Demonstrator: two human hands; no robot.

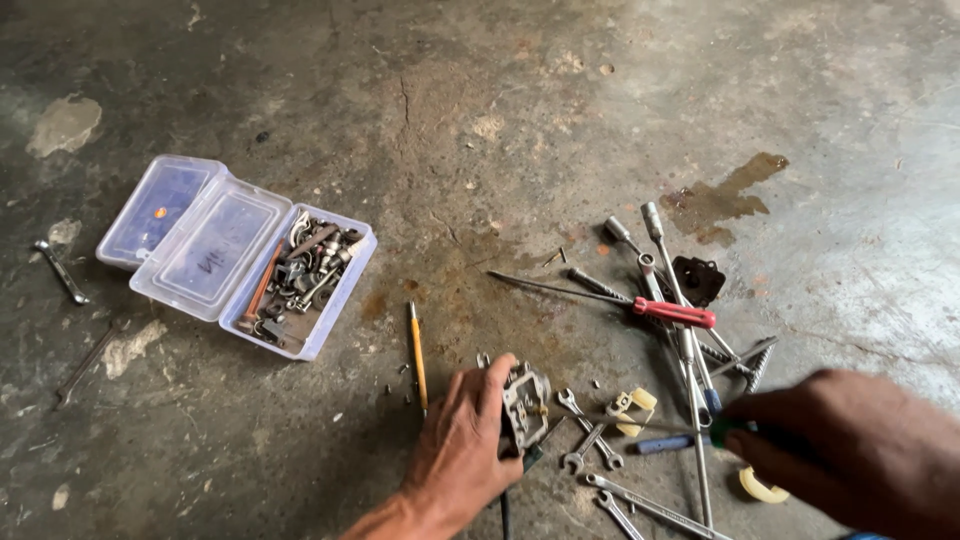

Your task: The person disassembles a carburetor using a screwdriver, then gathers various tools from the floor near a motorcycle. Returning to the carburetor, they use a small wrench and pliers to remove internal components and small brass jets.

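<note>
My left hand [460, 445] rests on the concrete floor and grips a grey metal carburetor body [525, 403], held upright by its left side. My right hand [850, 450] is closed around the green handle of a screwdriver [650, 425], whose thin shaft runs left toward the carburetor body. Several small spanners [590, 440] lie under the shaft. Small screws [400, 378] are scattered on the floor just left of my left hand.
An open clear plastic box [240, 265] with metal parts sits at left. A yellow-handled tool [417, 350] lies near it. A red-handled screwdriver [672, 313], socket extensions [655, 240], a black gasket [698, 278] and long wrenches [650, 505] crowd the right. A wrench [60, 270] lies far left.
</note>
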